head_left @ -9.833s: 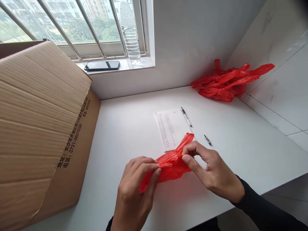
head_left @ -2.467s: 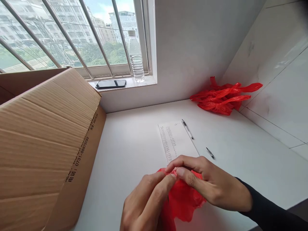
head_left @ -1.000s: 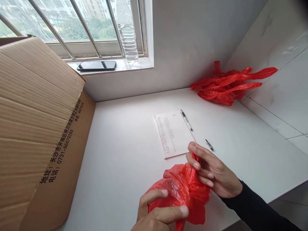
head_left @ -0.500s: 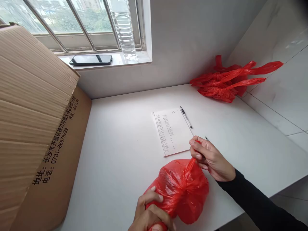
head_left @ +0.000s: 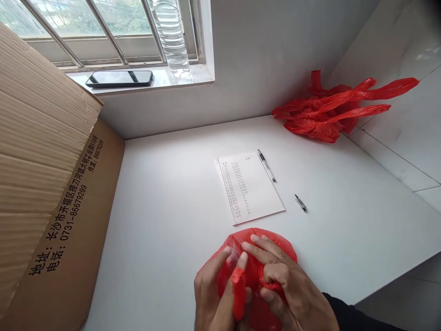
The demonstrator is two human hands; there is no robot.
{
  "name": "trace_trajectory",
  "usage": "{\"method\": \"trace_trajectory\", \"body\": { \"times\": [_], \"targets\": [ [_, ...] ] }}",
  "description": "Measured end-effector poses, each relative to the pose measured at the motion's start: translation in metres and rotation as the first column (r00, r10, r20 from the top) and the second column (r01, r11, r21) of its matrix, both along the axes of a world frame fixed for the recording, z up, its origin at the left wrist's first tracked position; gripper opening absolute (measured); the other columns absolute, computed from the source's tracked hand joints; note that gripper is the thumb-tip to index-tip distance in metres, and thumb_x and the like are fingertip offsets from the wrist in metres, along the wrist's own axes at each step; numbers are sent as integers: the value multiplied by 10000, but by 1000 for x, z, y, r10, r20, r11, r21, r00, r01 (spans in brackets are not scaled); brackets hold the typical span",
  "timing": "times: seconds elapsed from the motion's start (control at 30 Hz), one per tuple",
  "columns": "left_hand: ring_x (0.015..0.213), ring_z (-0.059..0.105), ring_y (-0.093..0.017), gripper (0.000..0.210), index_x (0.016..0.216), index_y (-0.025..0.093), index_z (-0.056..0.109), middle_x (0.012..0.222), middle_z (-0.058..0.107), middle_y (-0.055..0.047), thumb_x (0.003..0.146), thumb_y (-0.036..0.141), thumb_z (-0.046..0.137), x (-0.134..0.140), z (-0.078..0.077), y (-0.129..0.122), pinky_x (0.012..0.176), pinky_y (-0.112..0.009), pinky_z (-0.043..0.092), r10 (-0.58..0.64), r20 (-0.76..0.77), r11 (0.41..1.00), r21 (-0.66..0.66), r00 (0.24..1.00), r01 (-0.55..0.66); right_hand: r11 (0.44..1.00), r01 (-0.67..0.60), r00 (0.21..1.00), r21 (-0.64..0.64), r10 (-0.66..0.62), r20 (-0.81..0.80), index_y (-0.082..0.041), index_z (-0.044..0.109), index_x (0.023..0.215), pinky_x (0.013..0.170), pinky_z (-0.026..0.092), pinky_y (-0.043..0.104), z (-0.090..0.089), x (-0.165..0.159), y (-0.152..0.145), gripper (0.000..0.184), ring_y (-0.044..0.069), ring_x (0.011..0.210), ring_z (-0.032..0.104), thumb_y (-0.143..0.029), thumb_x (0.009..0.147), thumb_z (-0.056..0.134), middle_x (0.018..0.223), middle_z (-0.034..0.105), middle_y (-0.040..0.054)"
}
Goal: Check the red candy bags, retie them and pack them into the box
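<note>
Over the worktop, near side of the paper: L hand pinched a strip of the red bag; R hand nipped gathered plastic, other fingers spread. Best handling, prob.: firm pinch, gentle tension w/o tearing thin film.

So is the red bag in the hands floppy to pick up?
Probably floppy: the red bag is creased and bunched up. It looks thin, so it's likely light unless something's hidden inside. That shine might mean it's slippery.
</note>
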State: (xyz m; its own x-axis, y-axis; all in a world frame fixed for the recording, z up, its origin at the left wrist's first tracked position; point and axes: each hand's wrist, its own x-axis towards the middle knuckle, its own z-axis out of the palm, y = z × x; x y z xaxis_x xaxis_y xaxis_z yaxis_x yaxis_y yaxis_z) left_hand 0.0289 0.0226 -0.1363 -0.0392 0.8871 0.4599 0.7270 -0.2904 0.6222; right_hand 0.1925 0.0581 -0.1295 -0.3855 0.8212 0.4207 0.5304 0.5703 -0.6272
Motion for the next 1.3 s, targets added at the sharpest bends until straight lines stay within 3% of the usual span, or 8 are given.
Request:
{"method": "trace_trajectory", "body": {
  "times": [0.1, 0.2, 0.37, 0.77, 0.93, 1.1, 1.3],
  "targets": [
    [1461, 394, -330, 569, 1547, 124, 400, 1539, 479, -168, 983, 51, 413, -4, -13, 7, 1215, -499, 302, -89, -234, 993, 54, 968, 104, 994, 44, 991, 105, -57, 123, -150, 557, 1287, 1169, 428, 303, -6, -3, 0, 358, 161, 1421, 478, -390, 1082, 387, 1414, 640, 69],
    [1470, 390, -330, 592, 1551, 32, 349, 1505, 525, -200, 964, 38, 427, -5, -24, 8, 1240, -523, 248, -140, -341, 986, 35, 929, 162, 985, 18, 975, 170, -55, 217, -85, 481, 1448, 1208, 384, 343, -10, -2, 3, 431, 184, 1459, 425, -265, 1071, 377, 1506, 550, 91],
    [1459, 400, -366, 600, 1511, -4, 414, 1507, 519, -221, 915, 52, 451, -5, -28, 9, 1212, -550, 283, -139, -391, 984, 47, 910, 171, 985, -21, 968, 169, -22, 251, -62, 454, 1482, 1228, 358, 371, -15, -1, 8, 470, 210, 1486, 377, -170, 1030, 382, 1570, 473, 75],
    [1478, 360, -380, 657, 1519, -56, 364, 1559, 439, -243, 894, 105, 489, -11, -36, 10, 1225, -500, 268, -226, -455, 971, -34, 861, 237, 991, -32, 950, 130, -10, 312, -45, 447, 1486, 1221, 369, 387, -20, -3, 7, 525, 217, 1490, 368, -156, 977, 384, 1550, 499, 79],
    [1470, 376, -378, 653, 1524, -53, 356, 1547, 453, -244, 905, 115, 484, -10, -37, 10, 1220, -501, 285, -231, -439, 971, -48, 868, 234, 994, -38, 948, 104, 2, 319, -49, 436, 1497, 1223, 365, 392, -22, -3, 6, 530, 222, 1494, 358, -170, 986, 368, 1591, 442, 51],
    [1460, 405, -340, 627, 1545, -1, 347, 1529, 497, -202, 931, 88, 437, -3, -37, 10, 1212, -493, 311, -172, -376, 985, -52, 910, 164, 995, -29, 947, 94, -2, 321, -51, 439, 1496, 1222, 369, 397, -24, -3, 6, 519, 217, 1488, 370, -179, 1000, 350, 1580, 458, 51],
    [1462, 398, -359, 631, 1546, -5, 340, 1542, 479, -206, 927, 77, 432, -2, -39, 10, 1205, -515, 317, -184, -358, 983, -53, 915, 176, 995, -19, 949, 100, -14, 316, -53, 447, 1491, 1220, 373, 388, -23, -6, 8, 512, 211, 1482, 383, -185, 1005, 356, 1560, 486, 62]
  ]
}}
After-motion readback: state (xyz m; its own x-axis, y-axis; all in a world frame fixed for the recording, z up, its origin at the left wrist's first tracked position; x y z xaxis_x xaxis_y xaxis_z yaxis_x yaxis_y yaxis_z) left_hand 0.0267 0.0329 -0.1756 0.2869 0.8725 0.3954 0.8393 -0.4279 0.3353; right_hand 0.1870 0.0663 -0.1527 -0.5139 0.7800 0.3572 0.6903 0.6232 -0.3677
